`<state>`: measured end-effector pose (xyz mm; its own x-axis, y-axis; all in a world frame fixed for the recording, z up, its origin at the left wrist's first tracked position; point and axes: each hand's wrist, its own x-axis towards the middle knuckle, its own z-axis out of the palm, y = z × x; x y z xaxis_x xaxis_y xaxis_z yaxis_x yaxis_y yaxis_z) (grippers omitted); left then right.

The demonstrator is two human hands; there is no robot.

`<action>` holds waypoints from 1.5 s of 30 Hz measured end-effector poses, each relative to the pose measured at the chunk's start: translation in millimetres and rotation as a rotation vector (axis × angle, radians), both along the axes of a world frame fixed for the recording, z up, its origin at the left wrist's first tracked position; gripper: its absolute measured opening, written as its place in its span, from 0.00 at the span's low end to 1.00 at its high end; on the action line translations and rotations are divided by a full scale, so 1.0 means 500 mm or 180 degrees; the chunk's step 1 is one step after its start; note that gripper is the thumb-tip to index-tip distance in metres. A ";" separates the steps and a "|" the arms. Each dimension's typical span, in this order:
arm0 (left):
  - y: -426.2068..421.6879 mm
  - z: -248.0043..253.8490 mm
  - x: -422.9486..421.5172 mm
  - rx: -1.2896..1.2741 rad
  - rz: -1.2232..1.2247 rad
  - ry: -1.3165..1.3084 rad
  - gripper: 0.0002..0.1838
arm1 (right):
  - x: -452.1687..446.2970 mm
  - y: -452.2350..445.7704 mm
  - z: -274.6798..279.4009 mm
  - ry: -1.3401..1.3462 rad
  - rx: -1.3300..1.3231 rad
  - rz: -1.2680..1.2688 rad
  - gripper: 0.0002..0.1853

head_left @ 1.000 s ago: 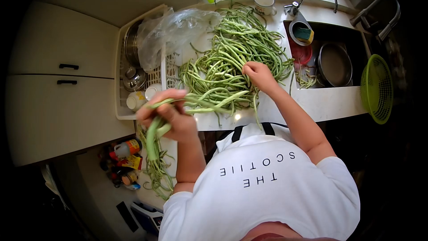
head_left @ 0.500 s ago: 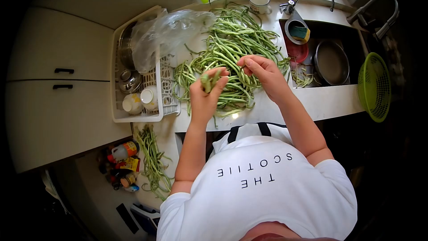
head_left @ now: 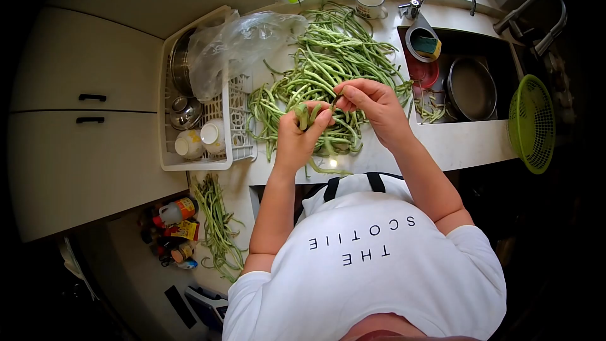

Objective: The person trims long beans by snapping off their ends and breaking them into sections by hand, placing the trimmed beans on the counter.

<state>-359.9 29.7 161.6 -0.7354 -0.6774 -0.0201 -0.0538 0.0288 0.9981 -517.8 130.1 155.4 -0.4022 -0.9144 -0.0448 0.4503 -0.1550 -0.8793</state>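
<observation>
A large heap of long green beans [head_left: 344,47] covers the pale counter before me. My left hand [head_left: 299,142] is closed around a few long beans [head_left: 302,113], whose folded ends stick up between thumb and fingers. Close beside it, my right hand [head_left: 379,108] pinches at a thin bean end near the left fingertips. The exact tip between the right thumb and finger is too small to make out. Both hands are over the near part of the heap.
A white dish rack [head_left: 214,165] with a plastic bag [head_left: 243,44] over it stands left. More beans [head_left: 216,227] lie on the lower left counter. Right are the sink with a metal pan [head_left: 472,88], a tap [head_left: 411,9] and a green colander [head_left: 531,123]. A mug [head_left: 370,2] stands behind.
My left hand has moved right and slightly down, so the two hands now meet at the bean end. A bean now trails toward the counter's front edge below the left hand.
</observation>
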 end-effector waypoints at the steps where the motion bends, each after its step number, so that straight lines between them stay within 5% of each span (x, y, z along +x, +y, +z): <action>1: -0.004 0.001 0.001 -0.0176 -0.0093 -0.0106 0.09 | -0.001 0.000 -0.005 -0.0010 0.0065 0.0002 0.13; 11: -0.009 -0.004 0.008 0.0428 -0.0321 -0.0106 0.08 | -0.006 0.000 -0.031 -0.0575 0.0092 0.0225 0.14; 25: -0.013 0.016 0.014 0.0916 -0.0336 -0.0041 0.05 | -0.010 0.007 -0.035 -0.0162 0.0027 0.0131 0.13; 33: -0.011 0.004 0.017 0.0290 -0.0201 -0.0222 0.04 | -0.006 0.018 -0.017 0.0129 -0.0170 0.0276 0.09; 35: -0.010 0.007 0.017 0.0192 -0.0160 -0.0301 0.04 | -0.011 0.019 -0.027 0.1699 -0.0285 0.0181 0.06; 39: -0.007 0.023 0.016 -0.0160 -0.0237 -0.0509 0.05 | -0.015 0.022 0.002 0.2544 -0.0282 0.0174 0.06; 41: -0.006 0.024 0.017 -0.0239 -0.0224 -0.0553 0.06 | -0.020 0.022 0.002 0.3765 -0.0521 0.0020 0.06; 45: -0.008 0.013 0.016 -0.0272 -0.0217 -0.0485 0.06 | -0.003 0.022 -0.005 0.3907 -0.0559 -0.0250 0.06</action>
